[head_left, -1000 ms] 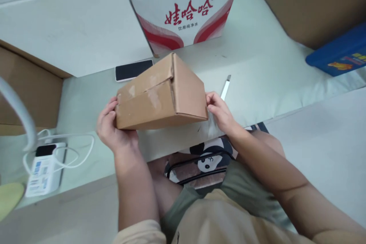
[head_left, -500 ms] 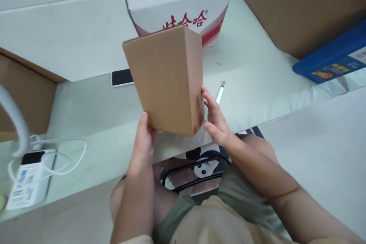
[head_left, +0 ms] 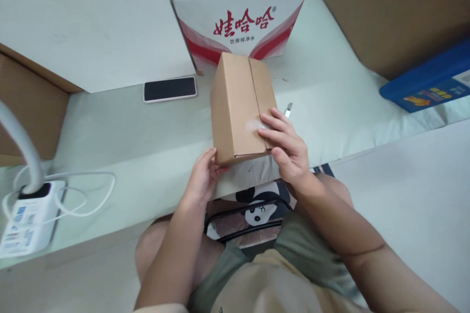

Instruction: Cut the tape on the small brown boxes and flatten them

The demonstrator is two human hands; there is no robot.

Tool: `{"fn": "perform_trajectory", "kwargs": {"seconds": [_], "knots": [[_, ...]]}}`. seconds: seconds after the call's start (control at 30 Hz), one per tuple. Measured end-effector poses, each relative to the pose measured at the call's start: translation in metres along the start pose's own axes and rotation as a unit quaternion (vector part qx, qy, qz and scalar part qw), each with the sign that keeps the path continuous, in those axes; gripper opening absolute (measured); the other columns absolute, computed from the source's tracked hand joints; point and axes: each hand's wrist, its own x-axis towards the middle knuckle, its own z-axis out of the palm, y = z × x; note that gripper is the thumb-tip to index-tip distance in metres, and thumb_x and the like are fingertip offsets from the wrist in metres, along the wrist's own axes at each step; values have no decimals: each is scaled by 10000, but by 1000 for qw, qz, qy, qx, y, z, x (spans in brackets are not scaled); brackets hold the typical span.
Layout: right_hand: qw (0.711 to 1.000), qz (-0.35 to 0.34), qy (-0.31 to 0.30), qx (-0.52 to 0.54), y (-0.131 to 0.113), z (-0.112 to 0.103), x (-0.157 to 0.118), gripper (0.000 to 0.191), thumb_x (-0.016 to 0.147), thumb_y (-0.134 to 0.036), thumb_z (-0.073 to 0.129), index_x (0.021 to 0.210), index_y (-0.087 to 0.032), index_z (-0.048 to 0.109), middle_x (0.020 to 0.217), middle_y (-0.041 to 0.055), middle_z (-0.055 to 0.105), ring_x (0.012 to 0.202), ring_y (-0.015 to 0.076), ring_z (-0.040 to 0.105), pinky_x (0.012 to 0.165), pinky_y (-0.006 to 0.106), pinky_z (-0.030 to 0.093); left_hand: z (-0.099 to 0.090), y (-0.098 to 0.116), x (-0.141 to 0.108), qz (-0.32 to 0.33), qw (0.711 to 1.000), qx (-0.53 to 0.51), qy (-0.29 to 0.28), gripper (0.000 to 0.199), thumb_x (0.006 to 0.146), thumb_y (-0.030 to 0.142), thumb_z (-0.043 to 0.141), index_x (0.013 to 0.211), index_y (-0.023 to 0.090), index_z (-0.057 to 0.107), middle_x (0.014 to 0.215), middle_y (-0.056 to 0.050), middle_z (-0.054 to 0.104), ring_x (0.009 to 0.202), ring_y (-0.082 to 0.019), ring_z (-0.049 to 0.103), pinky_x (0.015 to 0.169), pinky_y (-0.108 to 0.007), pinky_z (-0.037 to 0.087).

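Observation:
A small brown cardboard box (head_left: 240, 102) stands tilted over the near part of the table, its seamed face with a strip of clear tape turned up and to the right. My left hand (head_left: 205, 173) grips its lower left corner, thumb on the side and fingers curled beneath. Across the seam and tape lie the fingers of my right hand (head_left: 288, 146), with the thumb at the near edge, steadying the box. Just beyond that hand, a utility knife (head_left: 288, 109) lies on the table, its handle partly hidden behind my fingers.
A black-screened phone (head_left: 170, 89) lies left of the box. Behind stand a white-and-red carton (head_left: 242, 5) and a large white box (head_left: 91, 34). At left is a white power strip (head_left: 31, 222) with cables; at right, a blue package (head_left: 429, 83) and a big brown carton (head_left: 396, 14).
The box has come down and turned, so its taped seam now faces up. My right hand has shifted from its side onto the seam; my left hand moved slightly right with it.

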Motion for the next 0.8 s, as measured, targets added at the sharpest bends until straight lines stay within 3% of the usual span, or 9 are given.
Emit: {"fn": "perform_trajectory", "kwargs": {"seconds": [0.13, 0.23, 0.3, 0.37, 0.47, 0.5, 0.57, 0.7, 0.8], "knots": [[1000, -16, -18, -9, 0, -7, 5, 291, 960, -369, 574, 1185, -370, 759, 1305, -1, 743, 1370, 293, 593, 1192, 610, 444, -1, -14, 3, -26, 995, 71, -70, 367, 892, 348, 539, 1173, 160, 681, 1042, -94, 754, 825, -201, 697, 573, -261, 541], [1000, -13, -11, -3, 2, -10, 7, 270, 953, -297, 596, 1142, -366, 775, 1260, -2, 762, 1317, 265, 631, 1171, 567, 475, -8, -17, 7, 101, 966, 236, -18, 391, 922, 423, 520, 1164, 172, 698, 1090, -119, 749, 962, -252, 699, 729, -331, 575], [1000, -14, -19, -7, 2, -10, 8, 275, 951, -263, 596, 1137, -355, 776, 1260, 1, 763, 1313, 252, 635, 1165, 544, 484, -15, -14, 10, 258, 902, 343, 51, 410, 900, 460, 595, 1184, 182, 697, 1188, -132, 723, 1073, -281, 681, 876, -403, 573], [998, -32, -46, -20, 1, -6, 8, 289, 954, -255, 582, 1160, -336, 768, 1285, 13, 753, 1317, 252, 632, 1169, 539, 481, -21, -8, 10, 431, 819, 373, 67, 485, 909, 502, 602, 1291, 206, 645, 1328, -131, 665, 1224, -303, 636, 998, -467, 547], [993, -72, -87, -36, -5, 4, 7, 303, 946, -251, 567, 1177, -288, 758, 1297, 45, 746, 1294, 253, 640, 1169, 522, 476, -22, 0, 3, 644, 678, 352, -33, 479, 982, 549, 463, 1345, 272, 609, 1418, -76, 618, 1404, -313, 532, 1147, -534, 469], [992, -79, -92, -40, -8, 8, 7, 296, 939, -249, 569, 1163, -277, 760, 1283, 51, 751, 1297, 255, 634, 1162, 511, 480, -20, 2, -1, 680, 635, 362, -68, 439, 990, 522, 456, 1315, 283, 630, 1394, -61, 638, 1410, -309, 530, 1177, -545, 445], [990, -91, -97, -43, -14, 12, 6, 280, 935, -267, 564, 1134, -268, 761, 1258, 57, 757, 1325, 266, 605, 1137, 500, 495, -15, 5, -8, 705, 582, 391, -105, 346, 974, 409, 522, 1259, 269, 660, 1293, -57, 697, 1328, -280, 601, 1185, -535, 446], [994, -83, -21, -75, -14, 3, 6, 271, 956, -314, 511, 1052, -258, 759, 1086, 65, 770, 1120, 251, 677, 971, 452, 560, -10, 8, -12, 707, 583, 391, -86, 304, 935, 268, 576, 1221, 239, 673, 1220, -55, 726, 1202, -241, 661, 1164, -515, 478], [977, 78, 53, -194, 2, -15, 9, 255, 938, -291, 510, 918, -227, 756, 811, 45, 710, 774, 195, 649, 761, 374, 540, -13, 8, -8, 700, 607, 369, -76, 282, 956, 277, 544, 1195, 237, 688, 1226, -45, 722, 1187, -234, 664, 1173, -516, 468]]}}
